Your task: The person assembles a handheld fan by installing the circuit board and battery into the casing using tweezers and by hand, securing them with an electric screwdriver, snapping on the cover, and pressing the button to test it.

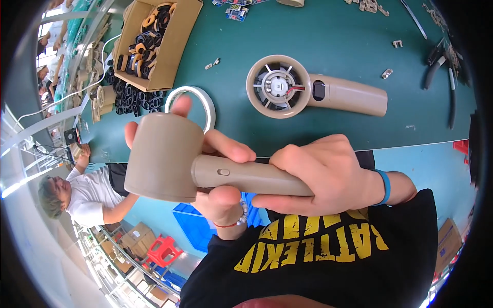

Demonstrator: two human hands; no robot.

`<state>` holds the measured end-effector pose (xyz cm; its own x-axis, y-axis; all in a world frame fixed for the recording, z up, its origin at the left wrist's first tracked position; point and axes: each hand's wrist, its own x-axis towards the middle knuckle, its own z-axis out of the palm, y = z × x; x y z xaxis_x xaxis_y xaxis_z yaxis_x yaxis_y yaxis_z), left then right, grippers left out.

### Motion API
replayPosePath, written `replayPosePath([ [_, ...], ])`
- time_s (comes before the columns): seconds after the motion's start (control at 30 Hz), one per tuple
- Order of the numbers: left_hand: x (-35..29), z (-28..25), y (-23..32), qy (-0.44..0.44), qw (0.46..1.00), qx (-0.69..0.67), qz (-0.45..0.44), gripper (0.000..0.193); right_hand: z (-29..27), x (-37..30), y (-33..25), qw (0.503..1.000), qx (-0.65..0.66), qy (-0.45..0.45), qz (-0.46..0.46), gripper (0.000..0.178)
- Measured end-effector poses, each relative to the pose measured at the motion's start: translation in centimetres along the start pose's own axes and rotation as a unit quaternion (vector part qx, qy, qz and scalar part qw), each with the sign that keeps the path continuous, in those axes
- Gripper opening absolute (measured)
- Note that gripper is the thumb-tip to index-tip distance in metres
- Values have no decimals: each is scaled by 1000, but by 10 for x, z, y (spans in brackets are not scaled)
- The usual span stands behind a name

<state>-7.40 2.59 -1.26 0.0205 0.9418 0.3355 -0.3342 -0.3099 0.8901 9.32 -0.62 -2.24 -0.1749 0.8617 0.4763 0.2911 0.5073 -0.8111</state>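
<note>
Both hands share the grip on a tan handheld fan (pixel 205 167), held in the air just off the near edge of the green bench (pixel 328 31). The right hand (pixel 321 177) is wrapped tight around the handle, which steadies the whole body, while the left hand (pixel 205 154) cups the round head from behind, fingers curled over its top and side, thumb under the neck. Held this way, the closed back of the head faces the camera and the small switch on the handle stays uncovered.

On the bench lies a second fan (pixel 308 90) with its head open, hub and red wire showing, well apart from the hands. A roll of white tape (pixel 197 100) sits just beyond the left fingers. Farther left stands a cardboard box (pixel 164 38) of black and tan rings; pliers (pixel 444 77) lie at the far right. Between the tape and the open fan the bench offers free room near its edge.
</note>
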Motion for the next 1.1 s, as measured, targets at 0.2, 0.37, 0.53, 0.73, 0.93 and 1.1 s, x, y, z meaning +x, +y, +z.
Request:
replayPosePath([
  [0.2, -12, 11, 4, 136, 989, 26, -56, 116, 8, 0, -8, 999, 29, -20, 37, 38],
  [0.37, -11, 0, 6, 25, 996, -7, -85, 108, 14, -2, -6, 992, 101, 0, 73, 35],
  [0.53, -8, 2, 12, 79, 988, -15, -130, 112, 18, 2, -9, 976, 174, -30, 126, 32],
  [0.73, -6, 11, 8, 95, 984, -55, -142, 111, 27, 7, -21, 884, 374, -17, 278, 29],
  [0.93, -17, 18, 13, 22, 982, 70, -173, 102, 26, -1, -21, 899, 359, -26, 248, 37],
  [1.1, -13, 36, 10, 133, 980, -101, -106, 54, 12, -16, -12, 990, 112, -32, 83, 35],
])
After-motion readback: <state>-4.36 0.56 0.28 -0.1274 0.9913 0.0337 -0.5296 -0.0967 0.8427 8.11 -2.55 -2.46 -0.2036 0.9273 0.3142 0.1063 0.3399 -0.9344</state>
